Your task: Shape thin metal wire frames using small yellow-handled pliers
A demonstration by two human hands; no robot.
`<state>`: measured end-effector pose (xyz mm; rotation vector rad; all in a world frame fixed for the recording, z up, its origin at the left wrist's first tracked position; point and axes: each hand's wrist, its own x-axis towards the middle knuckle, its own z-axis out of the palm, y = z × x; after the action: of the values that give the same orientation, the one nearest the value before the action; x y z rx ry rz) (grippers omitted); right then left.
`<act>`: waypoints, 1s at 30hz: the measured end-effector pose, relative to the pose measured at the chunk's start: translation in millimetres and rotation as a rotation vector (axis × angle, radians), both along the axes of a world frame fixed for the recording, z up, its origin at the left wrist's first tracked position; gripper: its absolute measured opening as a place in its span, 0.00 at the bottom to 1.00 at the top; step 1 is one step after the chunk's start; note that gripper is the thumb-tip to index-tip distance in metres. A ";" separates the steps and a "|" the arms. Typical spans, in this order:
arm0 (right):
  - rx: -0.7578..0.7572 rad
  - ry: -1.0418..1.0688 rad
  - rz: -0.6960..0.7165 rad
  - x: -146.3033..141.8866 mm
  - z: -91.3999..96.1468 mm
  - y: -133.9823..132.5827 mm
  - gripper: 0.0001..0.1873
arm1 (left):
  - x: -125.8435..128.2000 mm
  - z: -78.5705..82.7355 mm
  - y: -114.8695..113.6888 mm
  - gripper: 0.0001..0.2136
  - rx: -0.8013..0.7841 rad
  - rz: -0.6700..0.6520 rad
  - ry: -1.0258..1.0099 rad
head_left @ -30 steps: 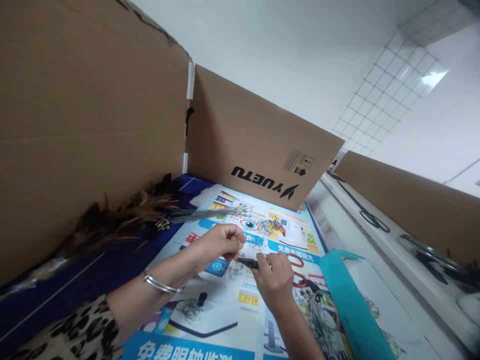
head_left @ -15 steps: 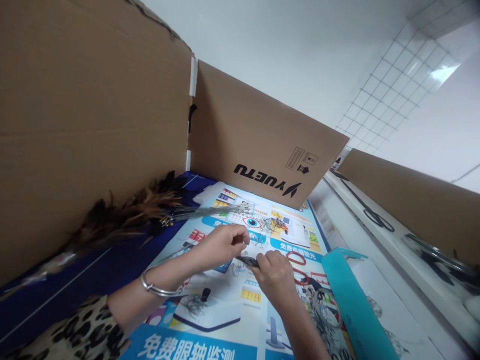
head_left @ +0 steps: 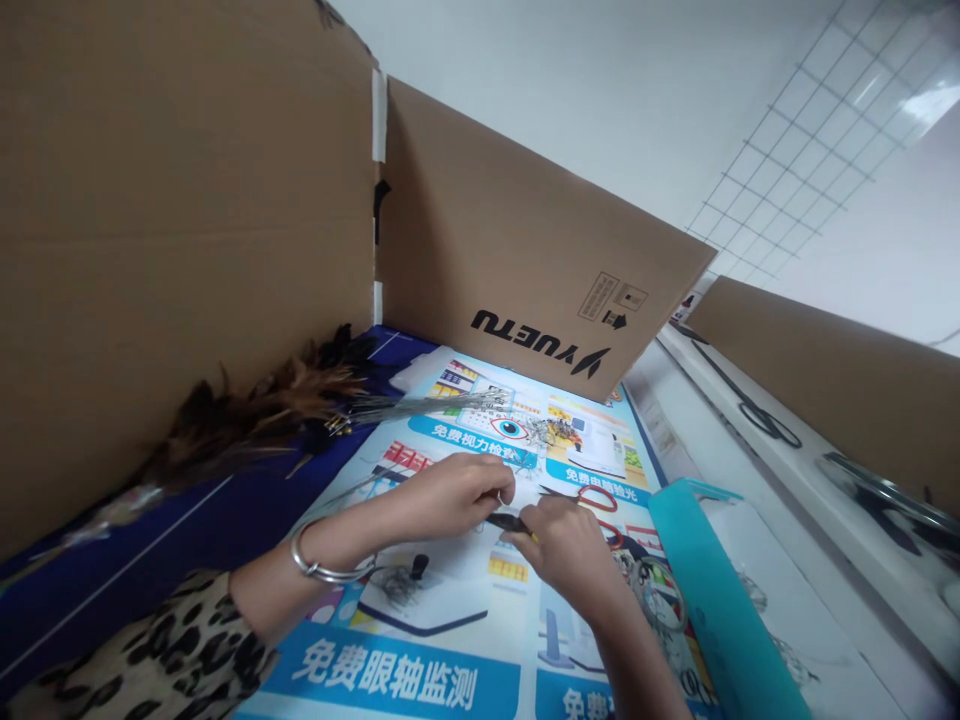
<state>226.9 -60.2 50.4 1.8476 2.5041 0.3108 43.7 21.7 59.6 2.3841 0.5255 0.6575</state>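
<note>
My left hand (head_left: 450, 492) is closed in a pinch on a small metal ring at its fingertips, above a printed poster (head_left: 420, 670) that covers the table. A silver bangle (head_left: 322, 562) circles that wrist. My right hand (head_left: 564, 545) is closed round dark pliers (head_left: 504, 521), whose tip meets the ring between the two hands. A bundle of brown feathers on thin wire stems (head_left: 300, 405) lies to the left. Loose wire bits (head_left: 541, 432) lie beyond the hands.
Tall cardboard walls (head_left: 187, 230) stand at the left and back. A teal tray (head_left: 720, 620) sits at the right, with red-handled scissors (head_left: 596, 497) and a heap of rings (head_left: 652, 600) beside it. Black scissors (head_left: 757, 415) lie on a white ledge.
Both hands have shifted slightly lower and to the right in view, still joined at the ring and pliers. The view has tilted, showing more of the poster's near edge.
</note>
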 end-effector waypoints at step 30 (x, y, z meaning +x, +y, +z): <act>-0.201 0.091 0.025 6.5 11.7 -2.6 0.19 | -0.6 -3.2 4.4 0.08 -0.132 -0.091 -0.021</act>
<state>233.4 -62.8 62.1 1.7922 2.5103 -0.0262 43.1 26.1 56.4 2.2609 0.4345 0.5880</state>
